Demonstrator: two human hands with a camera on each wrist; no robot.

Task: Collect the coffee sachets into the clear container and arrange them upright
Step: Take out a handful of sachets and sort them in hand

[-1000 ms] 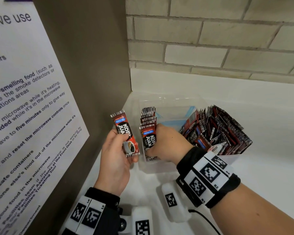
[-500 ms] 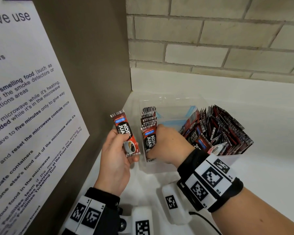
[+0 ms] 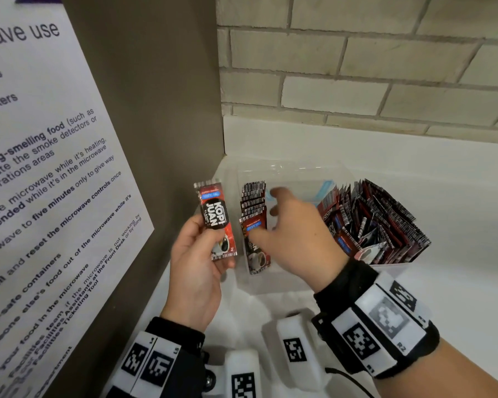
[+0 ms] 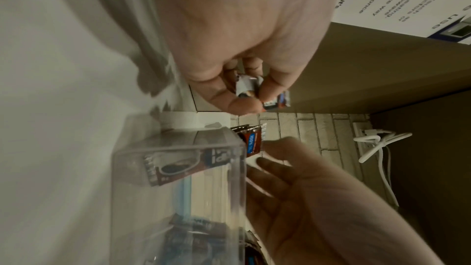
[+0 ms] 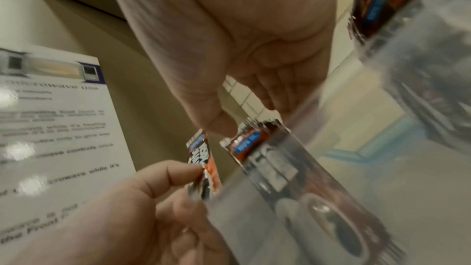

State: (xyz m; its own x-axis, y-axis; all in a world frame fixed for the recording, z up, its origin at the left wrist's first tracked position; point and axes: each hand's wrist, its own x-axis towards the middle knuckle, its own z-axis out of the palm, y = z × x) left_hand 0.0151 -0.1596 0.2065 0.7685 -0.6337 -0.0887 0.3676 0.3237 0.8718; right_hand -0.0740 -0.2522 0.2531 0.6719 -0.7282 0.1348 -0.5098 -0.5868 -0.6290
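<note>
Right hand (image 3: 296, 237) has lifted, fingers spread; left hand (image 3: 197, 271) grips sachet (image 3: 216, 219).

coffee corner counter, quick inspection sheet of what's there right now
surface: white counter, bare to the right.
job's things: clear container; upright sachet row at its left end; leaning sachet bundle at its right end; loose sachet outside.
clutter: nothing seen.
hands: left hand grips the loose sachet; right hand over the container, fingers spread, holding nothing.
cables: white cable on the back wall.
surroundings: brick wall; microwave notice on the left panel.
</note>
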